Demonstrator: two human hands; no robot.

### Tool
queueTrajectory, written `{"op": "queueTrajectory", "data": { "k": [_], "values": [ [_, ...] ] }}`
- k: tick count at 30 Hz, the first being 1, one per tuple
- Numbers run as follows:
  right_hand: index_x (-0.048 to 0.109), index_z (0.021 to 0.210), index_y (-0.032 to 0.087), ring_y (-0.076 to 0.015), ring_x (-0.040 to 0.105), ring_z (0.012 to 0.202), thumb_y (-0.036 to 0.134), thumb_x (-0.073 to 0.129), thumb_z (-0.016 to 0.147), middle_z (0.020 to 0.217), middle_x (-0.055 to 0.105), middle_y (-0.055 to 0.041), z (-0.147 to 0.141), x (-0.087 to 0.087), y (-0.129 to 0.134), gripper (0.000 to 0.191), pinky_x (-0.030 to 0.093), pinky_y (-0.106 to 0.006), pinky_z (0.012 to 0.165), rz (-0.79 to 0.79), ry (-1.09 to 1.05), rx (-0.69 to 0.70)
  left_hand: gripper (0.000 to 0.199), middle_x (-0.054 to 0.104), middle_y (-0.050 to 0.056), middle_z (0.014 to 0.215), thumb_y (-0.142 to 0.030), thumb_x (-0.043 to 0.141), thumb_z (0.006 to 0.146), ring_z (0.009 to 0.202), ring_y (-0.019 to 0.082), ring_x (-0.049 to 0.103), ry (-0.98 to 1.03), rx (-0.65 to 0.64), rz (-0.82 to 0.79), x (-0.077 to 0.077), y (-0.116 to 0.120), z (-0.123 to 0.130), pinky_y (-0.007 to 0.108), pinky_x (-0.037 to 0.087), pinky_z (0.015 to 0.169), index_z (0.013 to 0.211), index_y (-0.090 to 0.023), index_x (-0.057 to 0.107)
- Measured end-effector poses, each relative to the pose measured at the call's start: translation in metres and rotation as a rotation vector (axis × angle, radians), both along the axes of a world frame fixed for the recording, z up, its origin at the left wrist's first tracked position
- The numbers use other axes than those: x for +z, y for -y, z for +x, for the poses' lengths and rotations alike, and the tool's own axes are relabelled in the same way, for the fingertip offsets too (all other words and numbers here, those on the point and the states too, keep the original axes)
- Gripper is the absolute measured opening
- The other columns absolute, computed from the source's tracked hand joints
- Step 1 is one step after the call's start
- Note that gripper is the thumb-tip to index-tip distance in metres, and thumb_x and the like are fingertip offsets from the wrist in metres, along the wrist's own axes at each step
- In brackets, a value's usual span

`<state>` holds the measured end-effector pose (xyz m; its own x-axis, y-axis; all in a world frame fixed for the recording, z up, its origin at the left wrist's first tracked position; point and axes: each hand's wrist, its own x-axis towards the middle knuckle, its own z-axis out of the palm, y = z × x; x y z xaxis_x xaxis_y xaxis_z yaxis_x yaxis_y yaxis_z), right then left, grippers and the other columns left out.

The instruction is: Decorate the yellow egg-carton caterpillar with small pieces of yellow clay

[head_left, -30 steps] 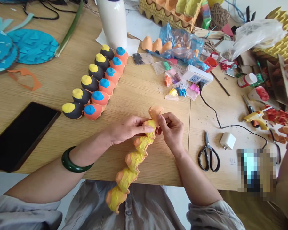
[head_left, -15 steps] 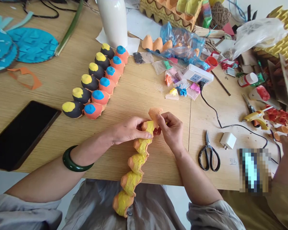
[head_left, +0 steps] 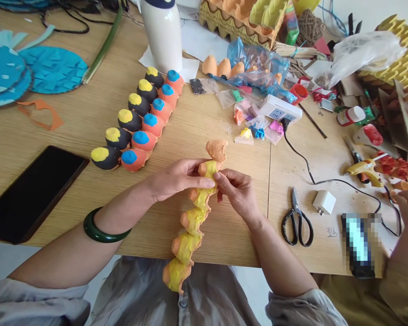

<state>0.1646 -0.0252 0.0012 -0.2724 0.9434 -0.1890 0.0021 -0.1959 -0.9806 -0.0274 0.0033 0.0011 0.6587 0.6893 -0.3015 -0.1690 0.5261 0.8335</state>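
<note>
Left hand [head_left: 180,178]: gripping the yellow-painted egg-carton strip [head_left: 193,222] near its upper end.
Right hand [head_left: 237,192]: pinching the same strip, apparently pressing its topmost yellow cup.
Strip: lying across the bench [head_left: 231,240] edge, lower end overhanging.

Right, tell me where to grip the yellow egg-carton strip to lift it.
Grip the yellow egg-carton strip near its upper end, from above, where the left hand and right hand pinch it. The narrow joints between cups give a firm pinch there, while the lower end overhangs the table edge and would probably swing if held lower.
</note>
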Motion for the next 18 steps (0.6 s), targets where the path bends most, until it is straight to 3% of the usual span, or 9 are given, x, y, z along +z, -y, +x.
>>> {"op": "queueTrajectory", "data": {
  "k": [4, 12, 18],
  "values": [
    [0.064, 0.066, 0.019, -0.0071, 0.047, 0.046, 0.060, 0.075, 0.086, 0.058, 0.050, 0.0051, 0.0010, 0.0010, 0.0014, 0.047, 0.048, -0.021, 0.041, -0.032, -0.028, -0.019, 0.023, 0.074, 0.005, 0.100, -0.031, 0.075, 0.090, 0.095, 0.021, 0.072, 0.051, -0.040, -0.006, 0.0019, -0.0018, -0.0020, 0.032, 0.057, 0.086, 0.109, -0.017, 0.072],
    [0.048, 0.058, 0.021, -0.0056, 0.037, 0.041, 0.063, 0.073, 0.087, 0.051, 0.036, 0.0086, -0.0004, 0.0031, 0.0021, 0.057, 0.049, -0.020, 0.038, -0.080, -0.064, -0.018, 0.027, 0.070, 0.002, 0.091, -0.031, 0.082, 0.085, 0.089, 0.018, 0.068, -0.111, -0.020, 0.139, -0.0013, -0.0019, -0.0010, 0.028, 0.054, 0.081, 0.103, -0.014, 0.070],
    [0.046, 0.059, 0.022, -0.0060, 0.043, 0.038, 0.066, 0.066, 0.092, 0.049, 0.038, 0.0082, -0.0021, 0.0043, 0.0061, 0.058, 0.044, -0.019, 0.035, -0.045, -0.036, -0.016, 0.029, 0.071, 0.004, 0.094, -0.030, 0.083, 0.083, 0.090, 0.018, 0.068, -0.137, -0.026, 0.090, 0.0024, 0.0007, 0.0004, 0.030, 0.054, 0.081, 0.102, -0.012, 0.068]
  ]
}}
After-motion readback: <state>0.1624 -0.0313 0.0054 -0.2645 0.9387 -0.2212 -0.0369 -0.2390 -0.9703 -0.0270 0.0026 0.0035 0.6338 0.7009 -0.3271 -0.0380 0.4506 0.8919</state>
